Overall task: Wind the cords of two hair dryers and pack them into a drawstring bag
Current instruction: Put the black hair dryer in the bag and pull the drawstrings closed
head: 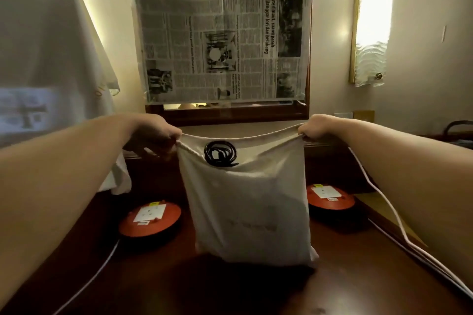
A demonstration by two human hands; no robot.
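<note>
Above the table (230, 289), left hand (156, 135) and right hand (316, 126) grip the bulging bag (250, 207); coiled cord (220, 154) peeks out

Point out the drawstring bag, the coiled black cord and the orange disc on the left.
drawstring bag (250, 212), head view, middle of its front cloth.
coiled black cord (220, 154), head view, centre of the coil at the bag's mouth.
left orange disc (149, 217), head view, its top face.

A cream drawstring bag (252, 210) is hanging upright, its bulging bottom resting on the dark wooden tabletop. Its mouth is gaping open, and a coiled black cord (220, 154) is showing just inside the top.
</note>
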